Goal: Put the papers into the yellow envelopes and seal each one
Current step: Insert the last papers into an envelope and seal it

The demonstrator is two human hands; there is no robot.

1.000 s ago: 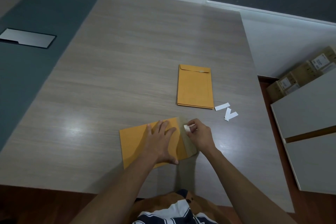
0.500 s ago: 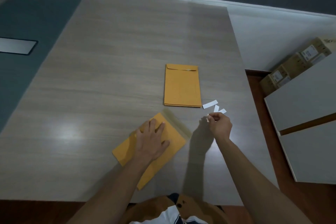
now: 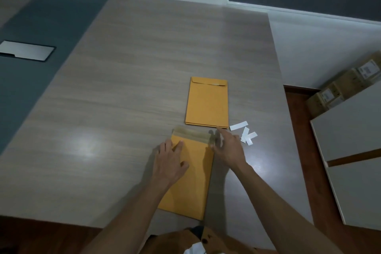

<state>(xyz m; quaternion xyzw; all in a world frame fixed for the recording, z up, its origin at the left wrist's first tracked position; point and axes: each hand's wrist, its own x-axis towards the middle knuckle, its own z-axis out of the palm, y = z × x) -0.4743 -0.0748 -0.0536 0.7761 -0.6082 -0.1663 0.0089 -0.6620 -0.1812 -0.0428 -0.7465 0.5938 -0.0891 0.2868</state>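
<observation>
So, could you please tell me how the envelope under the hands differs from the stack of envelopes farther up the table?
The near envelope has its flap open, showing the adhesive strip; the stack has its top flap folded down. The near envelope lies single under the left hand, with the right hand at its flap; the stack lies untouched. Both are yellow and lie flat.

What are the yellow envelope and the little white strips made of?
The yellow envelope under the left hand looks like matte paper: flat, thin, with a folding flap. The white strips seem to be thin paper too, maybe peeled backing; their finish is too small to tell. The table looks like smooth wood-grain laminate, since it reflects light.
</observation>
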